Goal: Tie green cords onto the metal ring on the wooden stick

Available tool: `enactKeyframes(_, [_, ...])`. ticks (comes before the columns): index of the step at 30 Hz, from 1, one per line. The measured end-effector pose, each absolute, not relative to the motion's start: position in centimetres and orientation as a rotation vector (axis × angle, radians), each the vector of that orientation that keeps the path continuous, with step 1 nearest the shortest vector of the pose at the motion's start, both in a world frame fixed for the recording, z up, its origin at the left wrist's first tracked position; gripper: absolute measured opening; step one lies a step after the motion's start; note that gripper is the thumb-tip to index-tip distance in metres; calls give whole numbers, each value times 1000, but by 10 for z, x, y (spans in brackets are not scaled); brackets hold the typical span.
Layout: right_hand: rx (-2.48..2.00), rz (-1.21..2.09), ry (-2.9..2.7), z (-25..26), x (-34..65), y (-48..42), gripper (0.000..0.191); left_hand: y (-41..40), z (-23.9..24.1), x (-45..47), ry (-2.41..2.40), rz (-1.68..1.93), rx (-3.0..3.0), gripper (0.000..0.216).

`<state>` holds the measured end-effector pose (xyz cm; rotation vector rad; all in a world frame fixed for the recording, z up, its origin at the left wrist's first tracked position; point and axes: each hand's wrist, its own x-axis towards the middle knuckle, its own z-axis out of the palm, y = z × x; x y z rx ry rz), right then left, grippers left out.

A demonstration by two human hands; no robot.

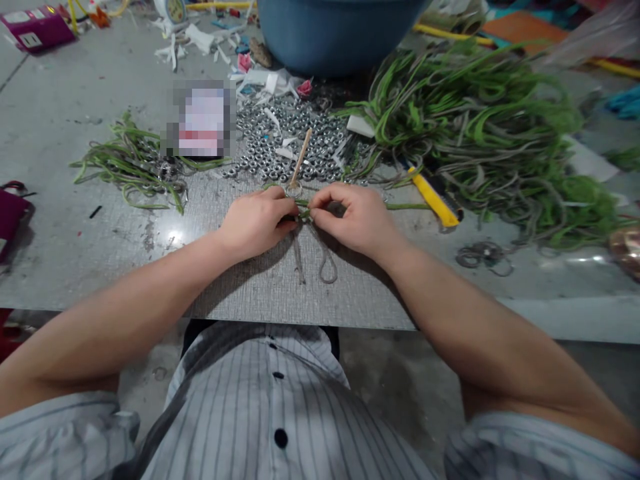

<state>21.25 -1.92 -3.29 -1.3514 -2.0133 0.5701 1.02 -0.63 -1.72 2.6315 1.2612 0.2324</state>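
Left hand: we pinch with thumb and fingertips (260,217) nearly together on the cord; the contact is partly hidden.
Right hand: we pinch the cord with thumb and fingers curved round (357,217), tips just beside the left's.
Cord: green (410,206), between both hands, running out right of the grip; a grey loop (328,270) lies bodyward.
Wooden stick: just beyond the grip (301,157), leaning away.
Metal pieces: spread beyond the stick (270,147), limiting forward travel.
Cutter: yellow (435,197), right of the grip, near the cord's run.
Cord bundle: left of the grip (125,160).
Cord heap: right and beyond (475,127), bulky.
Blue tub: farthest ahead (340,33), blocking the way.
Front edge: bodyward of the grip, under our forearms.
Open room: we see table surface (240,287) bodyward and leftward.
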Motion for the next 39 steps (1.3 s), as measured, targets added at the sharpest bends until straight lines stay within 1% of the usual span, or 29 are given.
enactKeyframes(8, [-1407, 561, -1917, -34, 215, -19, 4, -5, -20, 10, 1254, 228, 2601, 25])
enactKeyframes(12, [-1378, 602, -2013, -31, 218, -18, 5, -6, -7, 3, 1231, 289, 2544, 32])
enactKeyframes(14, [-1355, 608, -2050, -31, 219, -17, 6, -6, 3, -3, 1259, 328, 2518, 31])
enactKeyframes(16, [-1325, 598, -2072, -31, 220, -17, 6, -6, 13, -8, 1296, 223, 2529, 24])
enactKeyframes(18, [-1304, 578, -2092, -31, 221, -17, 6, -5, 19, -12, 1314, 40, 2564, 20])
enactKeyframes(21, [-1292, 556, -2111, -31, 221, -17, 7, -5, 21, -13, 1321, -122, 2607, 23])
enactKeyframes(25, [-1293, 583, -2124, -30, 222, -17, 7, -3, 18, -12, 1344, -189, 2606, 27])
enactKeyframes(30, [-1266, 561, -2125, -32, 222, -17, 7, 2, 8, -15, 1283, -98, 2685, 29])
enactKeyframes(37, [-1346, 466, -2072, -34, 225, -16, 11, 8, 2, -21, 1208, 14, 2745, 18])
enactKeyframes(39, [-1394, 428, -2070, -33, 227, -15, 12, 7, 5, -22, 1225, -21, 2755, 16])
